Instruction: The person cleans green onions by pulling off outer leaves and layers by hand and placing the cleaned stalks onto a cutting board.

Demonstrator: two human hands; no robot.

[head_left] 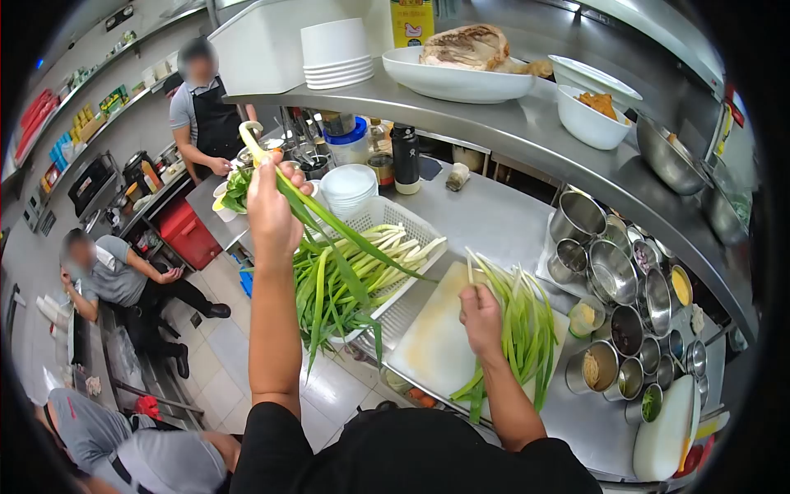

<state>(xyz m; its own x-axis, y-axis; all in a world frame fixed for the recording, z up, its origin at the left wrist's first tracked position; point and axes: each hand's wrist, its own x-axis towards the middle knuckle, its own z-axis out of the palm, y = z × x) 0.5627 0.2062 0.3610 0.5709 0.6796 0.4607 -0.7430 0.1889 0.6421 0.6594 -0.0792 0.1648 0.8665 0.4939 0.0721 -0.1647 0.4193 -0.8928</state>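
My left hand (274, 210) is raised and closed around a scallion (341, 226). Its pale end curls above my fist, and its long green leaves slant down to the right. Over the white cutting board (428, 329), my right hand (480, 319) has its fingers curled. A bunch of scallions (518, 317) lies on the board right beside it, with a pale stalk end just above my fingers. What those fingers hold, if anything, is hidden. More scallions (329, 276) are heaped in a white perforated basket (429, 257) below my left hand, their leaves hanging over its near edge.
Metal pots and bowls (613, 272) crowd the counter's right side. A steel shelf (494, 115) above carries a meat platter (461, 78) and white bowls. Stacked lids (349, 188) and a black bottle (406, 156) stand behind the basket. Several people are at the left.
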